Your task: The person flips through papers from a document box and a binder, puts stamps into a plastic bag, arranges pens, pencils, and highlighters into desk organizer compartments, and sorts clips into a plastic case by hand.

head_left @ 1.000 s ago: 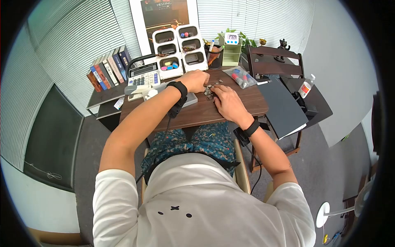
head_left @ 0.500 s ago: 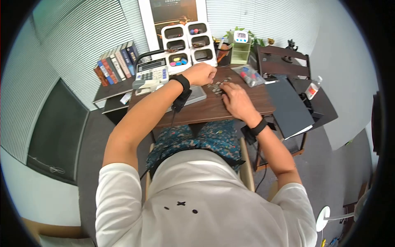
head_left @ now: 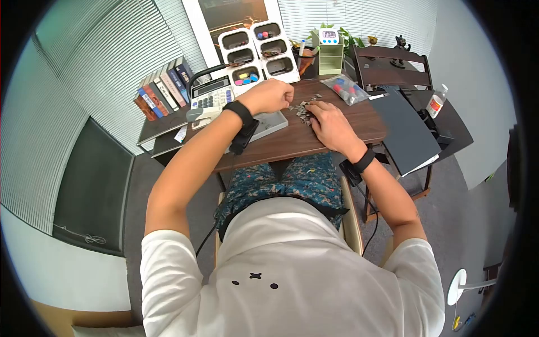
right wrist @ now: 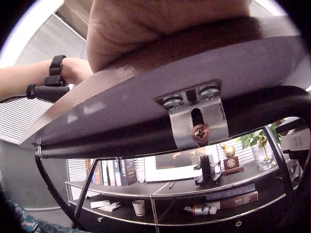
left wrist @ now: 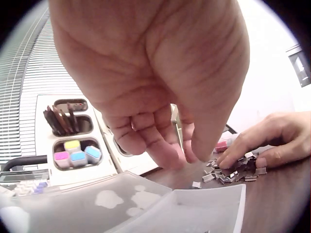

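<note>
My left hand [head_left: 269, 96] hovers over the table beside a pile of small silvery metal pieces [head_left: 301, 115], palm down with fingers bent. In the left wrist view its thumb and fingertips come close together near a single loose piece [left wrist: 196, 185]; I cannot tell whether they pinch one. My right hand [head_left: 335, 126] rests on the tabletop at the pile's right side. Its fingers [left wrist: 243, 145] lie extended over the pieces, touching them. Below the left hand sits a translucent plastic box [left wrist: 209, 196] with its lid [left wrist: 112, 201] laid back to the left.
A white compartment organizer [head_left: 281, 66], calculator [head_left: 210, 100] and pen cup [head_left: 306, 66] stand at the back. A plastic bag of colored items [head_left: 349, 92] lies beyond the right hand. A dark folder [head_left: 404, 132] is on the right side table. A metal bracket [right wrist: 199, 121] sits under the tabletop.
My left hand has drawn slightly left, away from the pile, so the gap between the hands is wider. The right hand stays at the pile. The head view has shifted.
</note>
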Tool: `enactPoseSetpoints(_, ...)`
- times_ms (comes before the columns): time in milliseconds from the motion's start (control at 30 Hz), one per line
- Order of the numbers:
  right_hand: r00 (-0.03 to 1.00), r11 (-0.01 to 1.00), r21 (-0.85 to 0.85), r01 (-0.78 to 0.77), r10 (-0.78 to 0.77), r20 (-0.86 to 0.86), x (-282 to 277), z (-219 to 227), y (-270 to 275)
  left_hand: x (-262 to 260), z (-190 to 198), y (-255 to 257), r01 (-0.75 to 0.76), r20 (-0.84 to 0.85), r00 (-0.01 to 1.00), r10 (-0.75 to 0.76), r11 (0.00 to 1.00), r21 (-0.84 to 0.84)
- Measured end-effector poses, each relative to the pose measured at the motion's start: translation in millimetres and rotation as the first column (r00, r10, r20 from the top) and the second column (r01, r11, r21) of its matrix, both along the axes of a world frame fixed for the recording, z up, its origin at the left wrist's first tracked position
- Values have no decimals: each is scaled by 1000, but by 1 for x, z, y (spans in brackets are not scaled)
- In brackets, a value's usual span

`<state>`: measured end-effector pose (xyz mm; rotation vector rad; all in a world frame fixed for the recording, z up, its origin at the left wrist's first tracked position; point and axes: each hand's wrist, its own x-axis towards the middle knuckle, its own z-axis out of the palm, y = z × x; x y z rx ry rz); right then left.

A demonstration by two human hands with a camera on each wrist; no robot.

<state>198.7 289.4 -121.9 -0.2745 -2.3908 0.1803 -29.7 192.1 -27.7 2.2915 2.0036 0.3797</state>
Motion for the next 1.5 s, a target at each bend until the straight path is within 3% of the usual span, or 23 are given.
enactPoseSetpoints(100,1000,1000,-1,-2,2,6,0,0,1,7,-22,37,25,-112,994,-15,996,91)
enactPoseSetpoints(167,1000,1000,-9,-7,7,8,0,-1,2,14,-27,49,-79,-107,991,76,996,-31)
enactPoseSetpoints(333,1000,1000,-27,-5,6,28,0,0,1,15,-31,58,-145,-94,986,139,988,-57)
enactPoseSetpoints(467,1000,1000,-9,-8,8,-8,-2,-5,3,10,-37,62,-132,-94,987,131,991,-8)
enactPoseSetpoints(867,1000,1000,7,-6,6,-13,0,0,1,14,-31,54,-71,-13,997,70,995,-71)
enactPoseSetpoints(933,1000,1000,9,-7,7,-19,0,1,0,15,-38,61,-70,-28,997,73,992,101)
enactPoseSetpoints(1100,999,998,-44,34,-33,10,1,3,-2,19,-36,72,-52,-36,998,52,999,-4)
enactPoseSetpoints(1300,999,997,-53,48,-46,28,4,8,-5,15,-27,71,-40,-13,999,40,999,25)
enactPoseSetpoints(1367,999,998,-31,46,-46,-3,2,2,-1,8,-14,64,-30,83,996,26,998,47)
enactPoseSetpoints(1433,998,999,-17,46,-47,-34,1,-2,-1,-2,1,46,13,65,998,-22,991,136)
enactPoseSetpoints(1500,998,998,-21,59,-60,-19,1,-1,-2,-8,23,18,8,-47,999,-6,999,52)
